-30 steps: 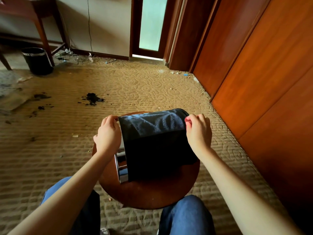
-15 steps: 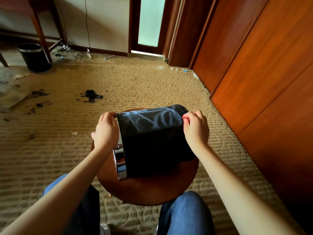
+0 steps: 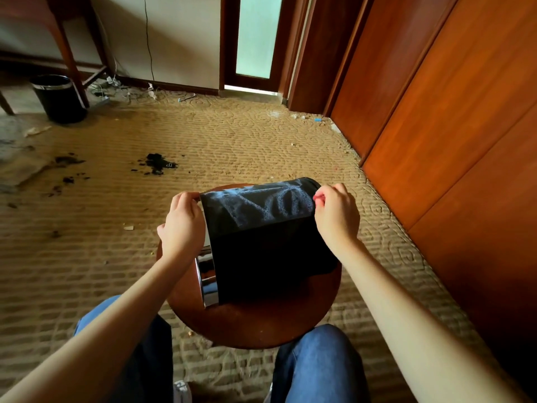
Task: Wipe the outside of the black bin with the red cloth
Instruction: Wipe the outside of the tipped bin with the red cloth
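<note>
The black bin (image 3: 261,263) lies on its side on a round wooden stool (image 3: 261,327), its chrome rim (image 3: 207,274) facing left. A terry cloth (image 3: 261,207) is draped over the bin's upper side. It looks dark blue-grey in this light, with a small red bit showing at my right fingertips. My left hand (image 3: 181,225) pinches the cloth's left edge near the rim. My right hand (image 3: 337,216) pinches its right edge near the bin's base. The cloth is stretched between them.
A second black bin (image 3: 58,97) stands by a wooden table leg at the far left. Dark debris (image 3: 157,164) and scraps lie on the tan carpet. Wooden wardrobe doors (image 3: 436,112) line the right side. My knees in jeans flank the stool.
Both hands keep their hold on the cloth's edges. The cloth has shifted a little over the bin and now shows slanted creases.
</note>
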### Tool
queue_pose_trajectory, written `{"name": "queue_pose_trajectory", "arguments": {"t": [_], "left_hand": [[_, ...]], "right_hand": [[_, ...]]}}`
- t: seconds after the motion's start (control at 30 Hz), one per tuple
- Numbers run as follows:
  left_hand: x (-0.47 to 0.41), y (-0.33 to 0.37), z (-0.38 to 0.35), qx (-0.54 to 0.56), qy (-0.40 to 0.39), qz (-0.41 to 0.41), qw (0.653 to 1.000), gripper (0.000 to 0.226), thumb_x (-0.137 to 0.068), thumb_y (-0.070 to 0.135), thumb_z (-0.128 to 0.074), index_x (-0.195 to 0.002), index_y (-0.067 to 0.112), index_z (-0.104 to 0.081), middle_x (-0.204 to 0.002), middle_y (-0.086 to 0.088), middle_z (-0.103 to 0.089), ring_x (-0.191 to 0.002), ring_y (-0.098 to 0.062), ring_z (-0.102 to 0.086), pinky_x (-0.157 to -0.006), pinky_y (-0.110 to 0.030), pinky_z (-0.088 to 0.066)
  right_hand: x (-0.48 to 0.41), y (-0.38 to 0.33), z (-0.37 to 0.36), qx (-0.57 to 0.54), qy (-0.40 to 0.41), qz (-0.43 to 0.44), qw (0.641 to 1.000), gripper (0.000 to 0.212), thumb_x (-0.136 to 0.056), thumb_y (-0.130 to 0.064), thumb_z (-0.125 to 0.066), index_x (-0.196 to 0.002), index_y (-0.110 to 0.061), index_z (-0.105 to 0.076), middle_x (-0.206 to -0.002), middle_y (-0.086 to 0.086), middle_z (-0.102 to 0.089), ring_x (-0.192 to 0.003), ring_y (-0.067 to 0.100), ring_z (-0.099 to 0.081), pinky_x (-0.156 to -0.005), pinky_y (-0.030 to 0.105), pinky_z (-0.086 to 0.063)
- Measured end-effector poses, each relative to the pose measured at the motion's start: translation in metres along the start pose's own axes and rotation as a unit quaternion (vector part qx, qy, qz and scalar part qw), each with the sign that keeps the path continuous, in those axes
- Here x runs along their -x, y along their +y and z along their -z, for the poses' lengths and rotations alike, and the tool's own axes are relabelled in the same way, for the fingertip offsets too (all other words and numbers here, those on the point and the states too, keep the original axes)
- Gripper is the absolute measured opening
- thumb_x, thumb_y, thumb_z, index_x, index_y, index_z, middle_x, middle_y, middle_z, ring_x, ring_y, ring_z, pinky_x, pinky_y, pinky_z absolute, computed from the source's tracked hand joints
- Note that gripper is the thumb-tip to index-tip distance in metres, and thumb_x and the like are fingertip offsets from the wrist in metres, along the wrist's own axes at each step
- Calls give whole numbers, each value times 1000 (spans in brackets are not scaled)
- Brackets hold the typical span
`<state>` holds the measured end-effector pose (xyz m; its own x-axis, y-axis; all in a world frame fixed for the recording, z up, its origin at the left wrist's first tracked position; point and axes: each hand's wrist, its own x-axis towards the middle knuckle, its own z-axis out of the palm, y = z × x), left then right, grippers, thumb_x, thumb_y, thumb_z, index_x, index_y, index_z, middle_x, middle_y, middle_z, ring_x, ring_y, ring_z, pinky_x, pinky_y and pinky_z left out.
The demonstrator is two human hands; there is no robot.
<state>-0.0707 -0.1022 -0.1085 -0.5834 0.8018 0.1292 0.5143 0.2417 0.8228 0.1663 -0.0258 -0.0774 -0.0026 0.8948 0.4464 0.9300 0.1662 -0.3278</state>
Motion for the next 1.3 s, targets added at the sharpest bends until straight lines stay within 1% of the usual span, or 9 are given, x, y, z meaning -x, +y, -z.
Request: {"name": "queue_pose_trajectory", "arguments": {"t": [0.17, 0.27, 0.5, 0.63, 0.73, 0.87, 1.07, 1.17, 1.3], "left_hand": [[-12, 4, 1, 2, -3, 25, 1000, 33, -100, 19, -28, -119, 18, -55, -134, 1, -49, -114, -24, -52, -102, -48, -28], [-14, 4, 0, 4, -3, 25, 1000, 33, -99, 18, -29, -119, 17, -55, -134, -1, -48, -113, -25, -52, -103, -50, -30], [-4, -1, -1, -5, 2, 2, 1000, 31, -100, 20, -30, -119, 20, -54, -133, 3, -49, -111, -23, -52, -101, -50, -27], [-10, 1, 0, -8, 1, 12, 1000, 30, -99, 20, -31, -117, 20, -55, -132, 2, -50, -113, -24, -52, -100, -49, -26], [-10, 1, -1, -2, 5, 12, 1000, 31, -98, 19, -31, -117, 20, -55, -132, 2, -50, -112, -23, -52, -100, -47, -26], [-7, 1, -1, 2, 9, 4, 1000, 33, -99, 19, -30, -119, 18, -55, -133, 2, -50, -111, -21, -52, -103, -48, -30], [2, -1, -1, -12, 8, -19, 1000, 30, -99, 19, -31, -118, 20, -54, -131, 3, -50, -109, -21, -53, -96, -44, -26], [-3, -1, 0, -19, 4, -13, 1000, 30, -99, 20, -31, -119, 20, -54, -131, 2, -50, -112, -22, -52, -94, -43, -25], [-7, -2, -1, -13, 4, -5, 1000, 30, -99, 20, -31, -119, 19, -54, -132, 2, -49, -113, -22, -52, -97, -45, -26]], "right_hand": [[47, 2, -8, -54, 71, 55, 994, 7, -86, -6, -61, -87, -13, -62, -89, 3, -57, -83, 25, -56, -61, 32, -44], [77, 10, -8, -65, 66, 89, 992, 7, -86, -7, -62, -88, -14, -63, -87, 1, -58, -78, 23, -57, -61, 34, -48], [5, 1, -1, 7, 0, 6, 1000, 8, -90, -9, -55, -90, -14, -61, -101, 6, -55, -91, 29, -55, -66, 33, -36], [7, -5, -5, 31, 9, 9, 999, 10, -89, -4, -56, -90, -13, -61, -99, 7, -55, -88, 30, -55, -66, 37, -41], [42, -6, -7, -3, 55, 36, 998, 9, -85, -3, -61, -84, -12, -61, -88, 7, -56, -79, 29, -56, -58, 36, -44], [61, -4, 0, -37, 42, 63, 996, 8, -85, -4, -62, -83, -12, -62, -87, 5, -55, -77, 27, -56, -58, 34, -43], [-6, -6, 2, 31, -20, -31, 999, 14, -89, -5, -55, -88, -17, -62, -102, 4, -53, -94, 28, -53, -66, 33, -37], [-4, -12, 0, 44, -20, -12, 999, 15, -87, -2, -55, -88, -16, -61, -101, 5, -54, -91, 30, -53, -64, 34, -37], [53, -10, -1, -17, 35, 37, 999, 11, -83, -3, -61, -80, -15, -60, -85, 4, -56, -78, 28, -55, -59, 34, -40]]}}
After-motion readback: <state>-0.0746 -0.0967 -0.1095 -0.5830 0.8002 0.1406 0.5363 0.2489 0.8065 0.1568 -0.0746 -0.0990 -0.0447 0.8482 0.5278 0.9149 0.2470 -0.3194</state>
